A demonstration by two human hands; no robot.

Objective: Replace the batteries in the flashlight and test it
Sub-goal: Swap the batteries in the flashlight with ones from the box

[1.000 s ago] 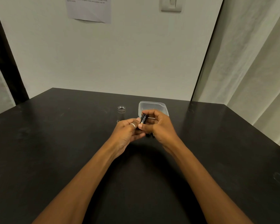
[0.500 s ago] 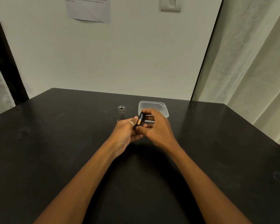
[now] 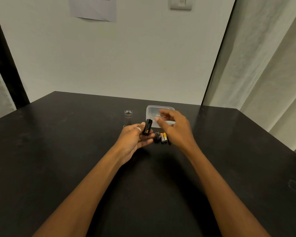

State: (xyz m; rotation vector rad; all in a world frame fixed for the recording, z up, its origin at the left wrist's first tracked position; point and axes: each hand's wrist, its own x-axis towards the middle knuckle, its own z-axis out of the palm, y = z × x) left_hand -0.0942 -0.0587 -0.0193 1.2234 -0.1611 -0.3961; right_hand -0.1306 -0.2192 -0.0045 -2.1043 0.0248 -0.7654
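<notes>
My left hand (image 3: 135, 137) holds a black battery holder (image 3: 147, 127) with a battery in it, tilted upright between thumb and fingers. My right hand (image 3: 174, 127) hovers with its fingers spread over the clear plastic container (image 3: 150, 110), which holds more batteries (image 3: 161, 115); it grips nothing. The black flashlight body (image 3: 128, 117) stands upright on the table to the left of the container, its open threaded end up. Loose batteries with orange and yellow ends (image 3: 163, 137) and the black tail cap (image 3: 157, 136) lie on the table between my hands.
The black table (image 3: 58, 151) runs to a white wall behind. A curtain (image 3: 263, 65) hangs at the right, close to the table's right edge. A paper sheet (image 3: 94, 7) and a light switch (image 3: 181, 2) are on the wall.
My right hand let go of the battery holder and moved right and away toward the container. The loose batteries and tail cap on the table have come into view. My left hand keeps the holder.
</notes>
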